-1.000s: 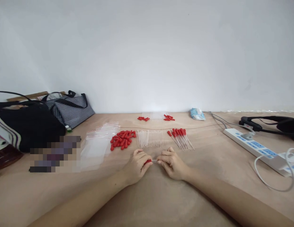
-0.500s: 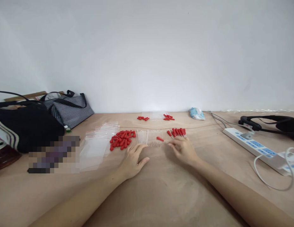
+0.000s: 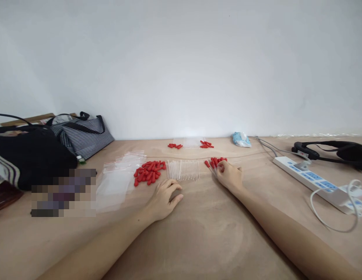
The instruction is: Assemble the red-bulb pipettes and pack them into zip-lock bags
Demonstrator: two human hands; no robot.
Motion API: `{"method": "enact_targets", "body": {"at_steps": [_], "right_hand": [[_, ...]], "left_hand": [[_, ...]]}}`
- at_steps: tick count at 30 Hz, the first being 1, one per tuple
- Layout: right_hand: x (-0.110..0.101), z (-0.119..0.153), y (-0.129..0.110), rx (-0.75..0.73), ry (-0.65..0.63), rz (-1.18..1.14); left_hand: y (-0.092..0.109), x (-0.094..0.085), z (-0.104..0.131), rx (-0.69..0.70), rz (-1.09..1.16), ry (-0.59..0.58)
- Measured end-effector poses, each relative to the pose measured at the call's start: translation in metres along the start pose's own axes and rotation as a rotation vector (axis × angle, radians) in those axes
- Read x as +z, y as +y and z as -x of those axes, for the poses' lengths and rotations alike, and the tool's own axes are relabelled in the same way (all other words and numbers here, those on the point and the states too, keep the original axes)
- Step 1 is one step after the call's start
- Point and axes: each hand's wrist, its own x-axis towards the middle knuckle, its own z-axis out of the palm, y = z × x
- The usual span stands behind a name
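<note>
On the table, a row of thin clear tubes point(image 3: 183, 170) lies between a heap of loose red rubber bulbs point(image 3: 148, 171) on the left and a group of red-bulbed droppers point(image 3: 215, 161) on the right. My right hand point(image 3: 229, 175) is at that group, thumb and fingertips pinched around a dropper near its red bulb; the fingers partly hide it. Resting on the table just below the clear tubes, my left hand point(image 3: 165, 199) is empty, with its fingers apart. Flat clear plastic bags point(image 3: 115, 186) lie left of the red heap.
Against the wall lie more tubes and red bulbs point(image 3: 175, 146). A blue and white packet point(image 3: 241, 139), a power strip point(image 3: 315, 181) with cables and black headgear point(image 3: 332, 151) are at the right. Dark bag point(image 3: 32, 155) and striped bag point(image 3: 87, 136) stand left.
My right hand has moved right, bringing the dropper from beside the clear tubes to the dropper group. My left hand has drawn back slightly from the tubes. The view has shifted a little.
</note>
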Motion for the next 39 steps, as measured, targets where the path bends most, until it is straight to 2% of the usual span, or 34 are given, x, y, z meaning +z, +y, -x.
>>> {"method": "enact_targets", "body": {"at_steps": [5,10,14,16,18,22,25,28,35,39], "right_hand": [[0.0,-0.002,0.0,0.019,-0.037,0.014],[-0.004,-0.002,-0.003,-0.001,0.031,0.024],[-0.003,0.001,-0.024,-0.148,0.022,0.041],[0.0,0.001,-0.039,-0.185,-0.041,0.079],[0.004,-0.003,-0.053,-0.158,-0.127,0.121],[0.008,-0.013,-0.071,-0.041,-0.279,0.172],[0.009,-0.019,-0.073,-0.024,-0.31,0.174],[0.01,-0.021,-0.072,-0.024,-0.326,0.165],[0.012,-0.021,-0.072,-0.039,-0.346,0.148],[0.009,-0.019,-0.074,-0.062,-0.328,0.131]], "left_hand": [[0.002,-0.002,-0.001,-0.004,-0.004,-0.01],[0.005,-0.006,-0.002,-0.015,-0.001,-0.021],[0.006,-0.005,-0.001,-0.012,0.011,-0.017],[0.006,-0.004,0.0,-0.012,0.01,-0.003],[0.004,-0.004,-0.001,-0.029,-0.031,0.025],[-0.012,-0.016,-0.007,-0.138,-0.29,0.188],[-0.03,-0.031,-0.013,-0.287,-0.471,0.298],[-0.045,-0.041,-0.016,-0.381,-0.545,0.298],[-0.058,-0.04,-0.023,-0.372,-0.57,0.27],[-0.058,-0.04,-0.025,-0.385,-0.533,0.301]]}}
